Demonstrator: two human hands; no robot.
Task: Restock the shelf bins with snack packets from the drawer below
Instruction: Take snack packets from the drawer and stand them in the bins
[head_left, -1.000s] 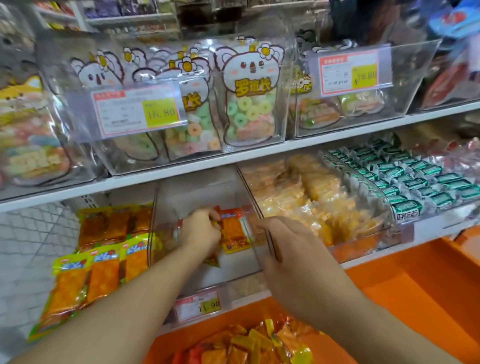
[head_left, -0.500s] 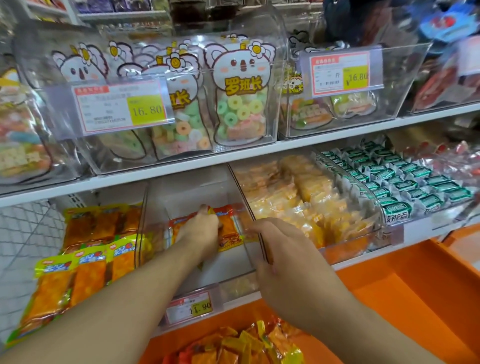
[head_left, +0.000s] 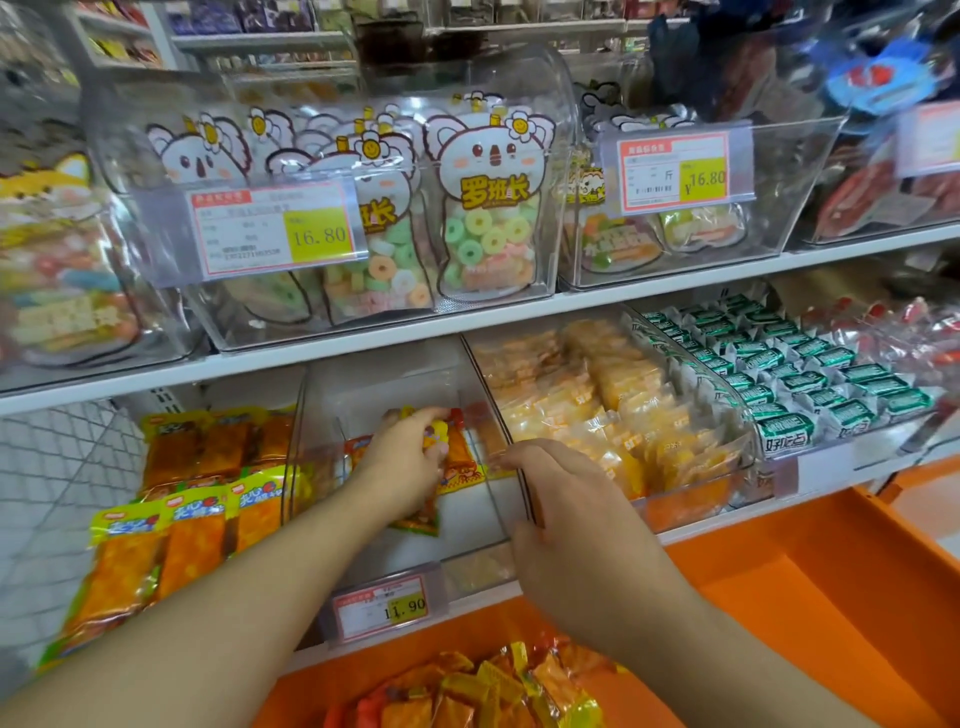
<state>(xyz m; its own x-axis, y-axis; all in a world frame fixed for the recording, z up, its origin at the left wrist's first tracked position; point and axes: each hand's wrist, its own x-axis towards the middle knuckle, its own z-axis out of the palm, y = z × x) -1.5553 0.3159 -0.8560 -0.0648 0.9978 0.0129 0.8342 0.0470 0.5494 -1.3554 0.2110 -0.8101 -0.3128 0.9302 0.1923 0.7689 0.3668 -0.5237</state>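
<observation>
Change: since half a second ago the left hand (head_left: 410, 462) has gone a little deeper into the clear bin (head_left: 400, 384), and the orange packets under it now lie flatter on the bin floor; the right hand (head_left: 566, 514) has hardly moved.
Left hand: fingers curled down onto the snack packets (head_left: 460, 457) at the back of the bin. I judge that it pinches one, but the fingertips are partly hidden, so this is not sure.
Right hand: it rests on the right wall of the bin, at 3 o'clock from the left hand, fingers bent over the top edge and the thumb below. It seems to steady the bin.
Packets in bin: only a few, at 12 o'clock of the bin floor; the front part shows bare plastic.
Stock: more packets in the orange drawer (head_left: 779, 597), a heap (head_left: 478, 691) at 6 o'clock from the bin.
Handling: my judgement is that each packet is light, soft and flat, with glossy film that slips easily. The sealed end strip is the best place to pinch; a few can be taken in one loose handful.
Care: squeezing the middle may crush what is inside.
Neighbours: yellow packs (head_left: 613, 415) at 3 o'clock, hanging orange strips (head_left: 182, 519) at 9 o'clock.
</observation>
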